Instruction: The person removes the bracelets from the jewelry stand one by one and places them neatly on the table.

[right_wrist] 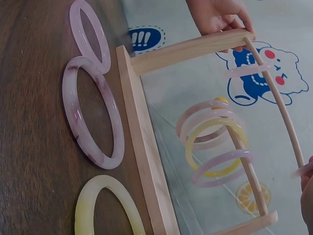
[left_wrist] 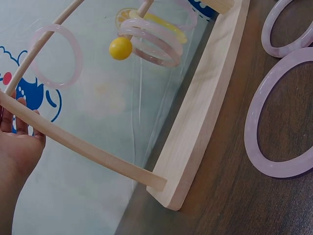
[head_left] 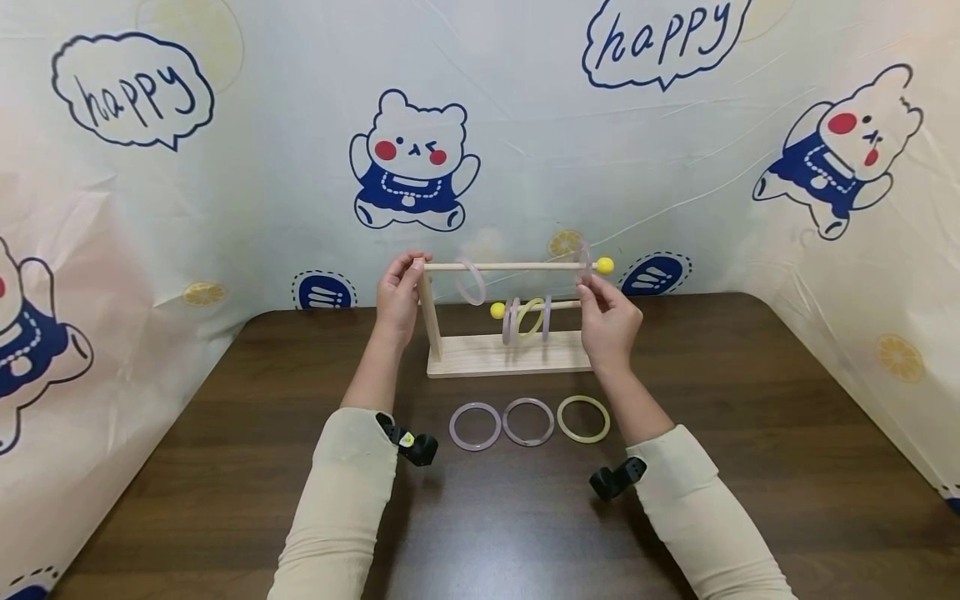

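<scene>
Left hand (head_left: 399, 293) gripping wooden rack (head_left: 467, 359), right hand (head_left: 611, 322) pinching bangle (head_left: 585, 253), four bangles (head_left: 547, 323) on lower rod (head_left: 567, 305)

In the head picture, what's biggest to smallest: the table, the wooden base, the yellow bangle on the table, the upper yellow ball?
1. Table
2. Wooden base
3. Yellow bangle on the table
4. Upper yellow ball

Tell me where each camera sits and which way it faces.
Head: head-worn, facing forward and down at the wooden bangle stand; left hand, right hand, sleeves show.
Left wrist: worn there, facing the stand's left post; left hand shows.
Right wrist: worn there, facing across the stand; both hands show.
Wrist views share the stand.
</scene>
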`<state>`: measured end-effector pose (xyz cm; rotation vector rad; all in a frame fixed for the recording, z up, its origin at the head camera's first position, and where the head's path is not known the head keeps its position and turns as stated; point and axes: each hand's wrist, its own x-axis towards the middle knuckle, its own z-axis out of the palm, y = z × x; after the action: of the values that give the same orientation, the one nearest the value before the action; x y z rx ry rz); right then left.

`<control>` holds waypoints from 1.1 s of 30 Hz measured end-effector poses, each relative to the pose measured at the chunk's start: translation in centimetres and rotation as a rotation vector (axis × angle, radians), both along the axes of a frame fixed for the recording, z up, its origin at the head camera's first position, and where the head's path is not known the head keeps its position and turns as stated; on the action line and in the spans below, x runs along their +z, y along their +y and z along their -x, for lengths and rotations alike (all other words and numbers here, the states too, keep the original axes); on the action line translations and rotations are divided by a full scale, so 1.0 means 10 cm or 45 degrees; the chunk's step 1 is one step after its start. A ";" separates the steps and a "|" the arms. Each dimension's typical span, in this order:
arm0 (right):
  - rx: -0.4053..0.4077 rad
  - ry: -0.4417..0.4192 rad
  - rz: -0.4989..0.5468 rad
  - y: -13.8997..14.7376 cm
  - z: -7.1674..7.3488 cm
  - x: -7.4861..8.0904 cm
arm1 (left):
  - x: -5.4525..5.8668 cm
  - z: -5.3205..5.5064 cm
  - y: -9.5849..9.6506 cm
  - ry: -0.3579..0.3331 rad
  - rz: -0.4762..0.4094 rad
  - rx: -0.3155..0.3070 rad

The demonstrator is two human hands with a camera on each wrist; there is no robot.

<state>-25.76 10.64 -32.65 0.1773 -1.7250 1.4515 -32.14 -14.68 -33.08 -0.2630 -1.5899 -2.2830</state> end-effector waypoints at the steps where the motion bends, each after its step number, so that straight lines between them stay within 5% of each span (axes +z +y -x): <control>1: -0.002 -0.004 0.002 0.00 0.00 0.00 | 0.00 0.00 0.00 0.003 -0.002 -0.001; 16: -0.030 -0.010 0.035 0.05 0.03 -0.04 | 0.01 -0.01 0.00 -0.003 0.013 -0.011; 23: -0.037 -0.019 0.078 0.16 0.28 -0.26 | 0.00 -0.01 -0.01 -0.014 0.024 -0.016; 33: -0.031 -0.025 0.120 0.23 0.33 -0.28 | 0.00 0.00 -0.02 -0.009 0.013 -0.017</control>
<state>-29.02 12.98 -35.44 0.0915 -1.6647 1.5173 -32.11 -14.87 -33.09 -0.2691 -1.6080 -2.2889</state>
